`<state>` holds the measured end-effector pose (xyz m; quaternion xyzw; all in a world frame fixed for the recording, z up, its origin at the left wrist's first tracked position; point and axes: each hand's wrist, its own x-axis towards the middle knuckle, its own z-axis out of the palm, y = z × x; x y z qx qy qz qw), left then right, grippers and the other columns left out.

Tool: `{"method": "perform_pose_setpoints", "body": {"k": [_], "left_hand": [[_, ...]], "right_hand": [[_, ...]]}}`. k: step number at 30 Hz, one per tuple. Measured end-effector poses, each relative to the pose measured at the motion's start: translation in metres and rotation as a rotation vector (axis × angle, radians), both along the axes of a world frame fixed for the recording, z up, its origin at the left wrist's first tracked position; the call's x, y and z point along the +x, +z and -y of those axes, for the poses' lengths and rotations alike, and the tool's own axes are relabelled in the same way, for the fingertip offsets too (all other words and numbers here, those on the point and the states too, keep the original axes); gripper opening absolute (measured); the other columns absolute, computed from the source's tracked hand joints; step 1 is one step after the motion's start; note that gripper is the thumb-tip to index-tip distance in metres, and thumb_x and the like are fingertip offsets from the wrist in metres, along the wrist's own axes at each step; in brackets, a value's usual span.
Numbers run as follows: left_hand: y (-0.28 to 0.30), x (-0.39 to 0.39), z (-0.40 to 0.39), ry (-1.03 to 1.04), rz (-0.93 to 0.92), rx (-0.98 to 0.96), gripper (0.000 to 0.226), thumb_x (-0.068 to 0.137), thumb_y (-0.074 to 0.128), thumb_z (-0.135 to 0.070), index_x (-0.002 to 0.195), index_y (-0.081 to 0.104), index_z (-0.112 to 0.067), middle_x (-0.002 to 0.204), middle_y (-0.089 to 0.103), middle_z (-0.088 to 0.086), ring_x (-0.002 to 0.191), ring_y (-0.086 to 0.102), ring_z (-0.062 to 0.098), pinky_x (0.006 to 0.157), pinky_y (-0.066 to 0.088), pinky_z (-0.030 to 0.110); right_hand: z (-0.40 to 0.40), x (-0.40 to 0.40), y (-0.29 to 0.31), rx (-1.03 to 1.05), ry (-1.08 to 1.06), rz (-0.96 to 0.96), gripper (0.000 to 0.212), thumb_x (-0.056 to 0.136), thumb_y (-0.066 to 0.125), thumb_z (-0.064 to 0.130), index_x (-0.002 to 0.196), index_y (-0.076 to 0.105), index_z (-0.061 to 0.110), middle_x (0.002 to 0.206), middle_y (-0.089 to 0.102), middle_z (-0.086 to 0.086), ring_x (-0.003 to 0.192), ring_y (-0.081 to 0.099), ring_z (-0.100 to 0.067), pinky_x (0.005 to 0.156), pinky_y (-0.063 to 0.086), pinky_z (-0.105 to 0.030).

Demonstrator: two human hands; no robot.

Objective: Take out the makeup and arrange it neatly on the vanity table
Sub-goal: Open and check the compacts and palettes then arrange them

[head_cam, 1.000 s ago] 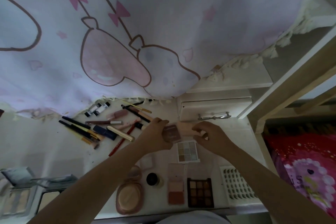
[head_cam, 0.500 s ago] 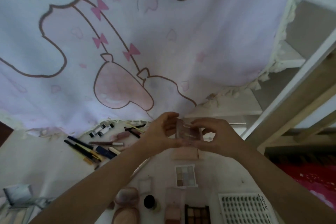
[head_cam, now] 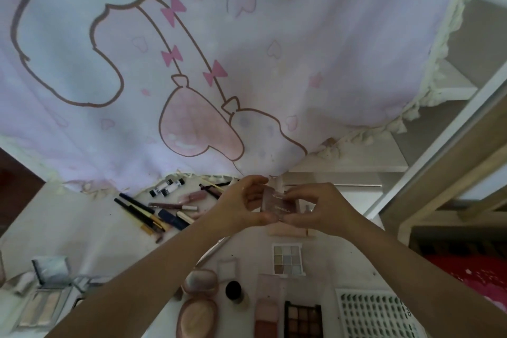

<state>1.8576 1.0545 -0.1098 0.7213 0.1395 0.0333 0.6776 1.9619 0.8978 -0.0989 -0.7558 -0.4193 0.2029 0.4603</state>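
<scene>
Both hands hold a small brownish-pink compact [head_cam: 277,202] up above the vanity table [head_cam: 90,230]. My left hand [head_cam: 241,204] pinches its left edge and my right hand [head_cam: 315,207] pinches its right edge; its lid faces me. Below lie a pale eyeshadow palette [head_cam: 287,259], a dark palette [head_cam: 302,320], a blush palette [head_cam: 267,310], a round powder compact [head_cam: 197,317], a small black-capped jar [head_cam: 233,290] and a white lash tray [head_cam: 375,315]. Pencils, pens and lip tubes [head_cam: 164,210] lie scattered at the back left.
A pink cartoon-print curtain [head_cam: 192,63] hangs over the back of the table. A white drawer unit [head_cam: 343,181] stands behind my right hand. Open mirrored palettes [head_cam: 44,299] lie at the front left. A wooden bed frame [head_cam: 444,173] and red bedding [head_cam: 472,277] are to the right.
Both hands lifted the compact off the table up toward the camera. The view tilted upward, showing more curtain.
</scene>
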Motion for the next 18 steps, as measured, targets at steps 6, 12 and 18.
{"method": "perform_pose_setpoints", "body": {"k": [6,12,18], "left_hand": [[0.0,-0.006,-0.003,0.043,-0.01,-0.049,0.065,0.064,0.069,0.02,0.119,0.045,-0.006,0.103,0.058,0.001,0.091,0.06,0.004,0.08,0.052,0.013],[-0.004,-0.006,-0.005,0.12,0.005,-0.101,0.058,0.066,0.069,0.018,0.108,0.049,-0.018,0.102,0.06,-0.001,0.093,0.06,0.006,0.083,0.052,0.016],[-0.009,-0.002,-0.011,0.118,-0.009,-0.16,0.044,0.072,0.061,0.02,0.106,0.055,-0.008,0.095,0.064,-0.001,0.079,0.066,-0.002,0.068,0.052,0.012]], "right_hand": [[-0.009,-0.002,-0.011,0.03,-0.028,0.031,0.026,0.059,0.081,0.015,0.084,0.074,0.014,0.075,0.066,0.023,0.082,0.062,0.001,0.078,0.05,-0.02],[-0.016,-0.003,-0.02,0.113,-0.08,0.081,0.031,0.059,0.081,0.008,0.088,0.072,0.006,0.081,0.061,0.025,0.08,0.06,0.005,0.073,0.048,-0.009],[-0.01,0.002,-0.013,0.057,-0.06,-0.045,0.038,0.069,0.076,0.006,0.079,0.065,0.04,0.081,0.065,0.029,0.085,0.06,0.012,0.076,0.05,-0.008]]}}
